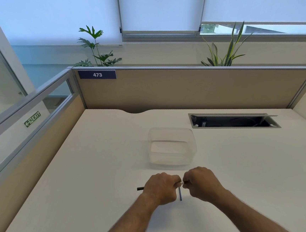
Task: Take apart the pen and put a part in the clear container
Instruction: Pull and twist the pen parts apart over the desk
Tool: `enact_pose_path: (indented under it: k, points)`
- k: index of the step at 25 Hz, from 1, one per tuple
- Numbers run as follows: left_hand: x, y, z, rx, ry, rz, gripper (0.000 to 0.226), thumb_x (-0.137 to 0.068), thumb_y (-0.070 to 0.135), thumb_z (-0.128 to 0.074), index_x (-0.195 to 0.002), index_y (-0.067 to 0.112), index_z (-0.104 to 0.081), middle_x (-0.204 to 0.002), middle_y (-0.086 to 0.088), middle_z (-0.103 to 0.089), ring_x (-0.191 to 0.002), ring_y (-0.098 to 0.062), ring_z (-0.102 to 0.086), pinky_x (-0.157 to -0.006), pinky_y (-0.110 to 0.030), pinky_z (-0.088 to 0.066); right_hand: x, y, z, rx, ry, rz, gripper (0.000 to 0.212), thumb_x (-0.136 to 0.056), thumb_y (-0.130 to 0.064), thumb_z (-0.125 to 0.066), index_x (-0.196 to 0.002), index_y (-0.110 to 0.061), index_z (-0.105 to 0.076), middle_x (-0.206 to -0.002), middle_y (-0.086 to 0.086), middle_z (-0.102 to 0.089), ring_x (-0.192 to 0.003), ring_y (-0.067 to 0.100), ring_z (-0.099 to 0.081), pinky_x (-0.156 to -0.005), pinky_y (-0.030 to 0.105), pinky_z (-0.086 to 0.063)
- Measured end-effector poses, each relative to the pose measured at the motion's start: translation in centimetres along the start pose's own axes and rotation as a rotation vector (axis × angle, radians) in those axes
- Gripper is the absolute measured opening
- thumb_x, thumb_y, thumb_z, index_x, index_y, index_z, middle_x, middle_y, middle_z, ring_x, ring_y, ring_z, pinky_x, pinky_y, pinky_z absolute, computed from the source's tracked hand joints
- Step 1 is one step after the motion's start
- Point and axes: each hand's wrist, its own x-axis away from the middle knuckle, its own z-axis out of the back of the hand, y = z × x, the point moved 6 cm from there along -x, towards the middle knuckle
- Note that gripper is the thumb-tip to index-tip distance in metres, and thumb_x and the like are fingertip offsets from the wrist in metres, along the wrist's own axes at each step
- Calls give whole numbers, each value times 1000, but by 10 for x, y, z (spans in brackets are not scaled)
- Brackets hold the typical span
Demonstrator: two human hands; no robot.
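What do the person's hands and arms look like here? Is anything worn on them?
Both forearms are bare, with no sleeves in view. The left hand and the right hand wear no gloves. No watch, bracelet or ring shows on them.

container (171,145) — clear glossy plastic | desk (97,167) — matt, smooth | pen (140,188) — dark, perhaps plastic

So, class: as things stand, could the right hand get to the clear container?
Probably yes. The clear container sits open just beyond the right hand with bare desk between, though that hand is busy gripping the pen.
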Motion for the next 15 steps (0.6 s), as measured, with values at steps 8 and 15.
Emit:
enact_pose_path:
  k: [8, 15]
  points:
    - [1, -4, 3, -10, 41, 3, 23, -95, 38, -44, -103, 24, -61, -84, -7, -72, -72, -32, -62, -65, -37, -52, 4, -1, -1, -171, -167, 68, 27, -94, -35, -58, -118, -22, -63, -114, -4, -70, -102, 21, -63, -84, 35, -52]
    - [2, 0, -1, -9, -14, -48, 13, -98, 29, -44, -101, 26, -57, -85, -7, -71, -66, -29, -55, -58, -32, -39, 4, -2, 1, 10, -78, 113, 24, -98, -27, -48, -89, -19, -69, -82, 6, -72, -72, 28, -59, -59, 32, -39]
